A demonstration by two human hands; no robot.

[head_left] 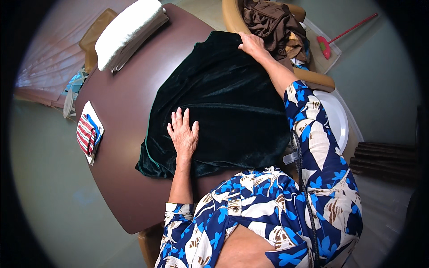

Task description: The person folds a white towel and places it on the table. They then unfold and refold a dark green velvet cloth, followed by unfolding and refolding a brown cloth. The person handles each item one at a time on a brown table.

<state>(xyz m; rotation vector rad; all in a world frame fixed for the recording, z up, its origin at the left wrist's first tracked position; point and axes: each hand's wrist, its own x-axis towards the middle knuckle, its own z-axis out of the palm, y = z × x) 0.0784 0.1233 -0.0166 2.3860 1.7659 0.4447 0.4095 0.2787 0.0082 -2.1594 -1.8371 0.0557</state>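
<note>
A dark green velvet cloth (223, 89) is spread across the brown table, with a few soft creases running over it. My left hand (183, 136) lies flat on its near left part, fingers stretched out and slightly apart. At the far right edge of the cloth, my right hand (251, 44) has its fingers closed on the border. The cloth's near left corner is folded over and shows a lighter green edge.
A folded white towel (129, 33) lies at the table's (120, 178) far left. Striped folded fabric (86, 134) rests near the left edge. An armchair (234, 18) heaped with brown clothes (270, 24) stands far right. A white round lid or basin (335, 116) and a red broom (325, 47) are to the right.
</note>
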